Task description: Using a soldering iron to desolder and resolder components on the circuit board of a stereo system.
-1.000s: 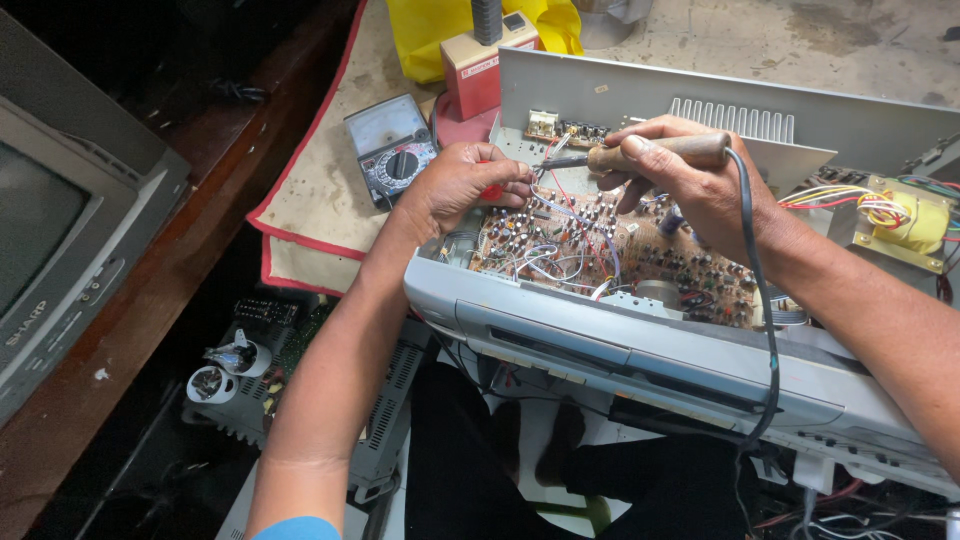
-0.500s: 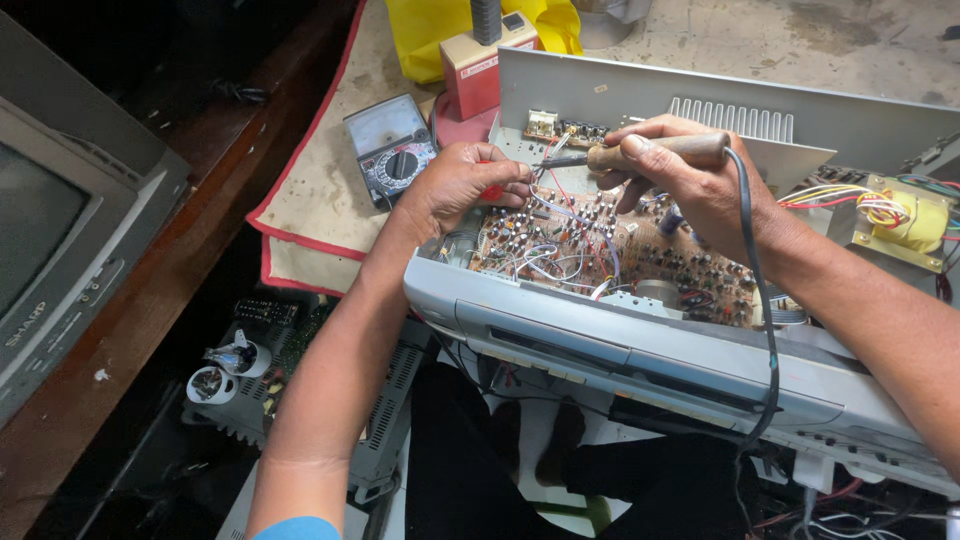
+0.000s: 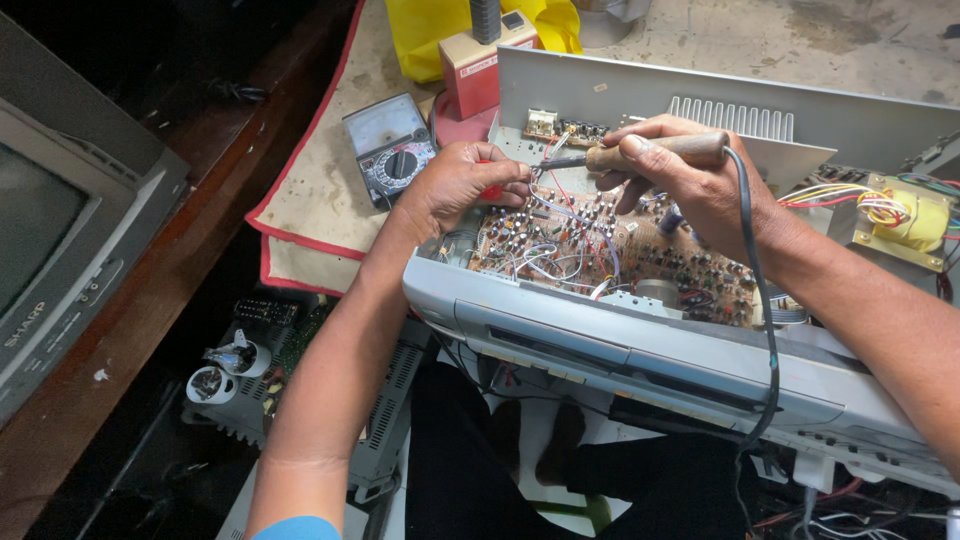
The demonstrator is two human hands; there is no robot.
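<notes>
right hand (image 3: 690,180) is wrapped around the wooden handle of a soldering iron (image 3: 655,152), held almost flat with the tip pointing left at the far-left corner of the board (image 3: 620,255). low angle probably lets the tip get in under the loose wires there. its black cord (image 3: 765,340) runs over the wrist and drops off the near edge of the chassis (image 3: 640,345), so it stays off the parts.

left hand (image 3: 465,185) sits at the board's left end, fingers pinched narrow right by the iron tip. something red shows under the fingers, can't tell what it is or whether it's actually gripped. looks like it's steadying a lead or wire at the joint.

the board lies component-side up inside the open grey chassis, which is propped across the person's lap, front panel facing near. the lid (image 3: 720,105) stands up on the far side, out of the way. a yellow transformer (image 3: 905,220) with coloured leads sits at the far right.

an analog meter (image 3: 392,150) lies on the cloth (image 3: 320,190) just left of the chassis, within reach of the left hand. a red box (image 3: 480,65) and a yellow bag (image 3: 425,35) are on the far part of the surface. an old tv (image 3: 60,230) is at far left, and a dusty stripped unit (image 3: 250,370) is on the floor below.
</notes>
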